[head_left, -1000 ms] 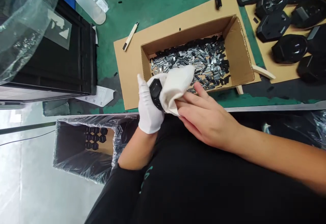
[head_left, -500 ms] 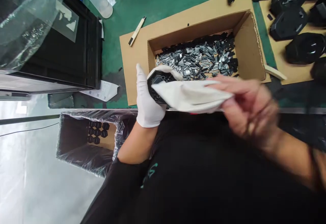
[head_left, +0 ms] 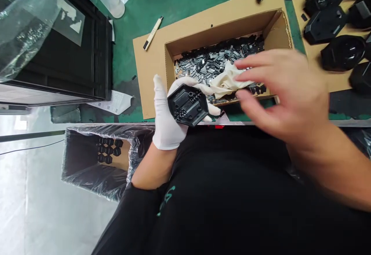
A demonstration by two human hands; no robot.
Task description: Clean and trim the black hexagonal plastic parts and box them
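Two hands above cardboard box (head_left: pixel 224 24). White-gloved left hand (head_left: pixel 168 127) cradles black hexagonal plastic housing (head_left: pixel 188 105) on palm, fingers curled round its edges, one digit standing clear: steady hold, face well exposed. Grey metal clips (head_left: pixel 203 67) heaped in box, crumpled cream cloth (head_left: pixel 227 80) on them. Bare right hand (head_left: pixel 281 92) open, fingers spread, holding nothing.

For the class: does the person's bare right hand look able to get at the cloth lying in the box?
Likely yes: the right hand hovers just over the cloth, with nothing between them.
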